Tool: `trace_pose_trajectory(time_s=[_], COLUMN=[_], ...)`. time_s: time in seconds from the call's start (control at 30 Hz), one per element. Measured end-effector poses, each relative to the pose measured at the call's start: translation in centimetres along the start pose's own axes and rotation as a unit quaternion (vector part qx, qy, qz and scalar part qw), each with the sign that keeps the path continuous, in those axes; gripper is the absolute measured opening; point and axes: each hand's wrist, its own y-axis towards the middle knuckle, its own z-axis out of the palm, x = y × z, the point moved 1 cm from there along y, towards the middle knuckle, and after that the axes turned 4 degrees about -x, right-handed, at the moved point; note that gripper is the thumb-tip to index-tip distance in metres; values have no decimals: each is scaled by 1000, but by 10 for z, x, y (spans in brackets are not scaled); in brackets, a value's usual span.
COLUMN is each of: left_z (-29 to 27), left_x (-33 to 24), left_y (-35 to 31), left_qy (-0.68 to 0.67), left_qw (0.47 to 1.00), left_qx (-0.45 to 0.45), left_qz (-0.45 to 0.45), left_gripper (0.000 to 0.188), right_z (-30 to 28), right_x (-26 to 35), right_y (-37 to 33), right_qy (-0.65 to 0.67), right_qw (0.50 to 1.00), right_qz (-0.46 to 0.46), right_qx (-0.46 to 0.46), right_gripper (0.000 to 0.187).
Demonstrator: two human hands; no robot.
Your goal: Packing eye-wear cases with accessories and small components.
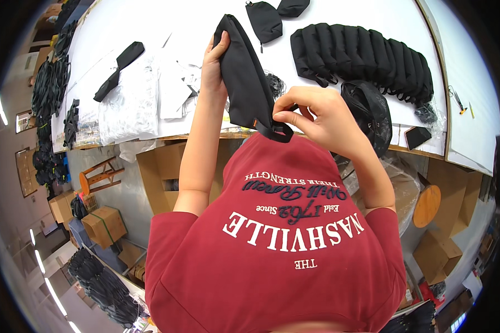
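A long black fabric pouch (241,72) hangs slanted over the table's front edge. My left hand (212,64) grips its upper part, thumb on the near face and fingers behind. At the pouch's lower end are a black strap loop (275,132) and a small orange tag (255,123). Beside that end my right hand (311,111) is closed in a pinch at the pouch's edge. Something small and dark shows between those fingers; I cannot make out what it is.
A row of several black pouches (361,55) lies at the right, with a black mesh bag (366,114) before it. Another black pouch (264,22) lies at the back. Clear plastic bags (129,105) and a folded black piece (119,69) are at the left. A phone (417,137) lies near the right edge.
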Motion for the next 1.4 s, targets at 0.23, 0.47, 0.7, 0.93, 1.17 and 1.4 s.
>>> trace_pose_trajectory(time_s=[0.23, 0.47, 0.7, 0.93, 1.17, 1.4], left_z=[-6, -8, -4, 8, -2, -28], left_x=[-3, 32, 22, 19, 46, 59], left_y=[-6, -44, -70, -74, -57, -32], left_qy=[92, -70, 469, 402, 225, 303], left_qw=[991, 965, 869, 881, 971, 947], left_qx=[-85, -150, 39, 58, 50, -17], left_qz=[44, -202, 151, 244, 61, -102], left_gripper=[18, 38, 77, 18, 24, 37], right_z=[-12, 0, -25, -33, -57, -96], right_x=[4, -27, -42, -63, -78, -116], right_y=[2, 3, -1, -13, -30, -51], right_qy=[-264, -381, 57, 239, 128, 144], right_qw=[958, 907, 984, 957, 969, 919], right_qz=[-94, -172, 56, 119, 213, 343], right_qx=[-65, -49, -159, -115, 10, -128], right_gripper=[16, 53, 36, 16, 23, 28])
